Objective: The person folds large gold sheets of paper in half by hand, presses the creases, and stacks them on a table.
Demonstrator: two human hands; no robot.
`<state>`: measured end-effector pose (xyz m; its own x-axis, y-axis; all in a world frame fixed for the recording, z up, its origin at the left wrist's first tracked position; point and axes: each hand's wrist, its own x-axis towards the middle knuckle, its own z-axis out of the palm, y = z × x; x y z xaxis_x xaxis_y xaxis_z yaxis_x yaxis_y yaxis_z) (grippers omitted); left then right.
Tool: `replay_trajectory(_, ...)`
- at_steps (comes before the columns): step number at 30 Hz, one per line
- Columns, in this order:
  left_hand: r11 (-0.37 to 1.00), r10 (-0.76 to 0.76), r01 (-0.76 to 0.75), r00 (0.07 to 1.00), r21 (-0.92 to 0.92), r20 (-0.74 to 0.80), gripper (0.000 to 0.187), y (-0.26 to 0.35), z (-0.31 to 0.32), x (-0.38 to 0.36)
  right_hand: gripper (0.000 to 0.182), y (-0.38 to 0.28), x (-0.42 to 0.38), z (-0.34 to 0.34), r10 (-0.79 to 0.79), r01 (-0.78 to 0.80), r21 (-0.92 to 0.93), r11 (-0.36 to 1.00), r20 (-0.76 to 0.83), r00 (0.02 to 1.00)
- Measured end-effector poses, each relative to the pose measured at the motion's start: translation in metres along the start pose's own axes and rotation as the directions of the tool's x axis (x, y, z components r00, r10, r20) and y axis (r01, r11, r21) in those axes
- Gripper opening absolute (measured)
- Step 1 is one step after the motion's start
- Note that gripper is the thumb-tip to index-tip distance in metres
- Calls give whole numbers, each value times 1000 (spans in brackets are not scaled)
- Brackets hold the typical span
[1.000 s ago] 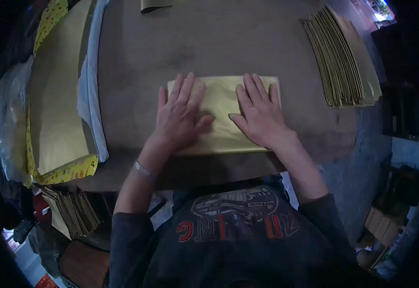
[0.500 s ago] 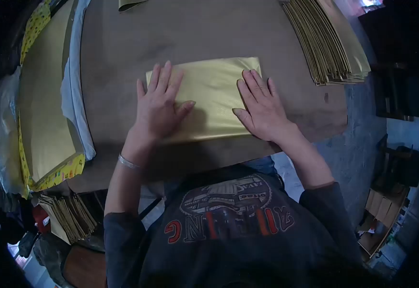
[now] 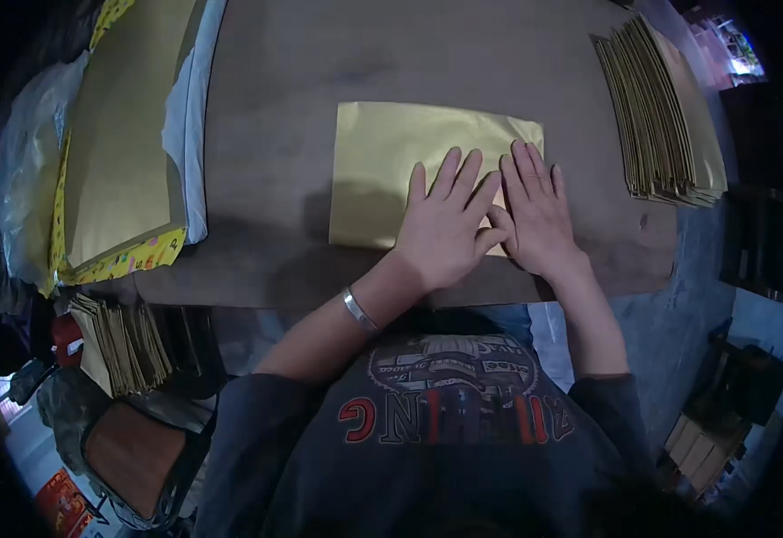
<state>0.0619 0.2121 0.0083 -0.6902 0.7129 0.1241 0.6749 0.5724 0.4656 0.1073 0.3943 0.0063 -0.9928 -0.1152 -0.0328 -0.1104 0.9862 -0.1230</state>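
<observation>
Left hand (image 3: 450, 229) and right hand (image 3: 539, 220) flat on gold sheet (image 3: 378, 170).
Head view: both hands lie palm-down, side by side, fingers extended and clamped on nothing, over the sheet's right part. The sheet lies on the tabletop (image 3: 284, 117) near its front edge, left of a gold stack (image 3: 656, 117). Step in hand appears to be pressing flat; the next move calls for even palm pressure.
</observation>
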Motion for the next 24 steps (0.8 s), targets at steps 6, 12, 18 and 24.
replay_trajectory(6,989,8,7,995,148,-98,63,-27,-20,-30,67,-6,0,-8,27,-27,26,999,8,1000)
replay_trajectory(12,983,-81,93,993,161,-80,67,-45,-30,-47,68,-10,2,-16,44,-43,-24,999,56,997)
replay_trajectory(18,968,-95,108,993,227,-70,66,-45,-25,-46,80,-72,4,-19,-202,221,318,922,-91,975)
replay_trajectory(24,947,-103,116,993,301,-59,63,-44,-26,-45,89,-80,-15,3,-251,251,266,931,-36,967)
